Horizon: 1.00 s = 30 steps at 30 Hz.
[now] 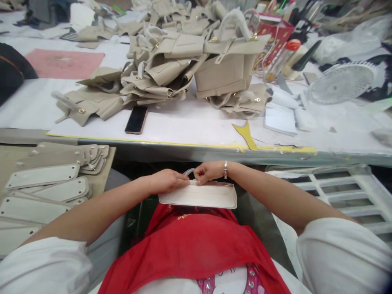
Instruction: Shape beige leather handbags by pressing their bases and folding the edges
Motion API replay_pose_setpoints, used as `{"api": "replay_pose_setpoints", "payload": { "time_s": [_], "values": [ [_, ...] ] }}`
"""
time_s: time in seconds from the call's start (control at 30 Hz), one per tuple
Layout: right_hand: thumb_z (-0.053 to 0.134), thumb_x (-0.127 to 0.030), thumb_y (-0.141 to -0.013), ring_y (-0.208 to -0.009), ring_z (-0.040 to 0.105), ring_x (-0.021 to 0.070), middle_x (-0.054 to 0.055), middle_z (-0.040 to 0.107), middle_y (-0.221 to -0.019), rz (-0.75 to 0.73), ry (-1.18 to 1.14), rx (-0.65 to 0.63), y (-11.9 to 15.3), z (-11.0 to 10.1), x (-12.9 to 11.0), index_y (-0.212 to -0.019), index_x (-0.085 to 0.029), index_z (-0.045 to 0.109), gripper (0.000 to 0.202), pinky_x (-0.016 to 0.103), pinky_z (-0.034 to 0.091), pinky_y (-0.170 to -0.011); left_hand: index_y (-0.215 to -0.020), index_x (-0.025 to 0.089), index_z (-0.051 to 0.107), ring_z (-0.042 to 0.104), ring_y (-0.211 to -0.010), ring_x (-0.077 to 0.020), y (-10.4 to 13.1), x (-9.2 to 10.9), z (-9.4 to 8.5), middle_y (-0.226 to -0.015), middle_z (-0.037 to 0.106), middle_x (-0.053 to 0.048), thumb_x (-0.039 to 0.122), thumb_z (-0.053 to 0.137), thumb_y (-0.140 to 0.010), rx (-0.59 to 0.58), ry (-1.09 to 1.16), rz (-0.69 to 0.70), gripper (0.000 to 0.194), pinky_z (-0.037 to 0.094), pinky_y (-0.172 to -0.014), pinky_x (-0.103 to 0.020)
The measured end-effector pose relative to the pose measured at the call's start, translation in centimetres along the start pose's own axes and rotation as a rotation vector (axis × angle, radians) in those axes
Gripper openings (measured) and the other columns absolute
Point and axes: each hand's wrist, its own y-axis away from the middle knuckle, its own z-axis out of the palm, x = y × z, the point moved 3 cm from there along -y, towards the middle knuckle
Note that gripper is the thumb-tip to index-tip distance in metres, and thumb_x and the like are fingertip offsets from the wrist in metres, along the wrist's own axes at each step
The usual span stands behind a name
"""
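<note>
A cream handbag [199,197] lies across my lap, against the red apron, with one long side facing me. Its curved handle [189,172], wrapped in clear film, rises behind its top edge. My left hand [169,181] grips the bag's upper left part, fingers pointing in toward the middle. Bent at the knuckles, my right hand [209,171] pinches the top edge beside the handle. The fingertips of both hands nearly meet there. Whatever small part lies under them is hidden.
Beige bag pieces [171,61] are heaped on the white table [190,126] ahead. A phone [136,120] and a yellow piece [246,134] lie near its edge. A fan [342,83] stands right. Flat panels [43,176] are stacked at left; a white slatted crate [346,192] is at right.
</note>
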Motion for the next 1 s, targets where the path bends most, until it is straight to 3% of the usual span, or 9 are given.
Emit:
{"api": "replay_pose_setpoints", "payload": {
  "time_s": [0.2, 0.4, 0.5, 0.6, 0.67, 0.73, 0.87, 0.93, 1.0],
  "values": [
    [0.064, -0.043, -0.067, -0.051, 0.035, 0.0059, -0.008, 0.04, -0.054, -0.036, 0.058, -0.011, -4.3, 0.3, -2.5, -0.066, -0.016, 0.044, 0.033, 0.019, 0.027, -0.048, -0.105, 0.024, 0.066, 0.058, -0.104, -0.0214, 3.2, -1.2, -1.3, -0.115, 0.062, -0.004, 0.019, 0.056, -0.075, 0.036, -0.182, 0.025, 0.032, 0.042, -0.093, -0.028],
    [0.063, -0.037, -0.066, -0.053, 0.036, 0.0071, -0.007, 0.041, -0.056, -0.107, 0.172, 0.116, -6.3, 0.7, -4.4, -0.065, -0.016, 0.046, 0.027, 0.02, 0.027, -0.048, -0.107, 0.025, 0.065, 0.06, -0.102, -0.0183, 4.8, -1.4, -1.5, -0.113, 0.063, -0.003, 0.018, 0.054, -0.078, 0.109, -0.365, 0.037, 0.032, 0.044, -0.091, -0.025],
    [0.062, -0.032, -0.067, -0.054, 0.036, 0.0072, -0.007, 0.041, -0.057, -0.078, 0.198, 0.138, -4.2, 0.6, -3.2, -0.064, -0.016, 0.045, 0.023, 0.02, 0.027, -0.05, -0.106, 0.024, 0.065, 0.06, -0.101, -0.0192, 4.8, -0.8, -1.1, -0.113, 0.063, -0.004, 0.023, 0.052, -0.081, 0.124, -0.475, 0.014, 0.029, 0.045, -0.091, -0.028],
    [0.061, -0.034, -0.069, -0.052, 0.034, 0.0067, -0.008, 0.04, -0.054, 0.025, 0.178, 0.151, -0.4, 0.2, -1.2, -0.066, -0.017, 0.045, 0.024, 0.02, 0.026, -0.05, -0.107, 0.023, 0.065, 0.06, -0.099, -0.0207, 4.7, -0.2, -0.8, -0.114, 0.062, -0.006, 0.028, 0.048, -0.084, 0.138, -0.583, 0.004, 0.029, 0.046, -0.089, -0.03],
    [0.062, -0.035, -0.07, -0.05, 0.034, 0.0069, -0.007, 0.04, -0.053, 0.109, 0.208, 0.23, 2.6, 0.2, -0.4, -0.066, -0.016, 0.047, 0.024, 0.02, 0.025, -0.049, -0.103, 0.021, 0.067, 0.059, -0.1, -0.0226, 4.5, 0.4, -0.5, -0.112, 0.063, -0.008, 0.03, 0.046, -0.085, 0.156, -0.662, 0.02, 0.029, 0.045, -0.09, -0.034],
    [0.06, -0.034, -0.072, -0.052, 0.038, 0.0082, -0.005, 0.045, -0.055, 0.148, 0.265, 0.391, 5.5, 0.9, -0.4, -0.067, -0.016, 0.051, 0.021, 0.021, 0.027, -0.051, -0.101, 0.019, 0.067, 0.057, -0.102, -0.0246, 4.1, 1.3, 0.3, -0.112, 0.062, -0.01, 0.033, 0.046, -0.085, 0.203, -0.708, 0.063, 0.03, 0.042, -0.093, -0.038],
    [0.051, -0.035, -0.083, -0.069, 0.051, 0.0129, 0.002, 0.059, -0.076, -0.003, 0.362, 0.825, 10.5, 5.3, -1.8, -0.082, -0.016, 0.059, 0.021, 0.023, 0.037, -0.063, -0.114, 0.016, 0.058, 0.053, -0.107, -0.0254, 2.7, 3.9, 3.9, -0.117, 0.059, -0.012, 0.039, 0.05, -0.084, 0.314, -0.623, 0.182, 0.039, 0.04, -0.095, -0.039],
    [0.052, -0.035, -0.084, -0.081, 0.053, 0.0162, 0.006, 0.061, -0.087, -0.063, 0.462, 0.967, 12.0, 8.4, -1.8, -0.089, -0.016, 0.06, 0.021, 0.027, 0.039, -0.074, -0.116, 0.015, 0.056, 0.054, -0.105, -0.0254, 1.9, 4.7, 6.3, -0.114, 0.06, -0.013, 0.04, 0.051, -0.084, 0.325, -0.595, 0.215, 0.041, 0.043, -0.091, -0.038],
    [0.053, -0.034, -0.084, -0.088, 0.052, 0.0188, 0.007, 0.062, -0.091, -0.06, 0.59, 1.048, 12.7, 11.3, -0.9, -0.091, -0.017, 0.061, 0.02, 0.031, 0.037, -0.083, -0.107, 0.016, 0.06, 0.056, -0.1, -0.0246, 1.1, 5.0, 8.3, -0.109, 0.062, -0.012, 0.035, 0.048, -0.086, 0.326, -0.619, 0.248, 0.031, 0.045, -0.087, -0.038]
  ]
}}
